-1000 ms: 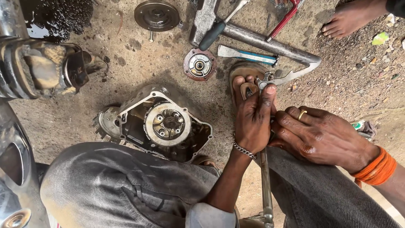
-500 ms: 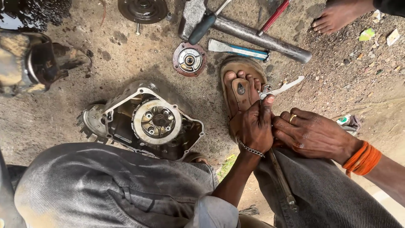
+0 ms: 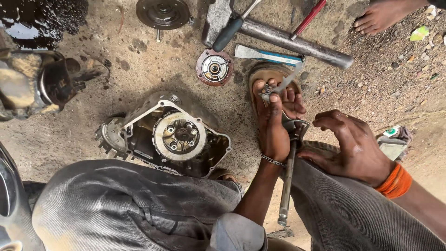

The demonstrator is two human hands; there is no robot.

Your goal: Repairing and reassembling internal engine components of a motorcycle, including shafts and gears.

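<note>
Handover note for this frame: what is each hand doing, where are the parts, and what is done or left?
Left hand: presses a small metal piece down against the sandalled foot.
Right hand: fingers on the metal rod lying between the knees.
Open engine case, its clutch exposed, lies on the ground at left; round cover and hammer lie beyond.
Done: case opened. Left: the small piece is unfinished.

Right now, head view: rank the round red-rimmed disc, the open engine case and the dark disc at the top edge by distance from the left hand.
1. Round red-rimmed disc, up and left of the left hand.
2. Open engine case, to its left; close to the first, hard to call.
3. Dark disc, far up-left at the frame's top edge.
</note>
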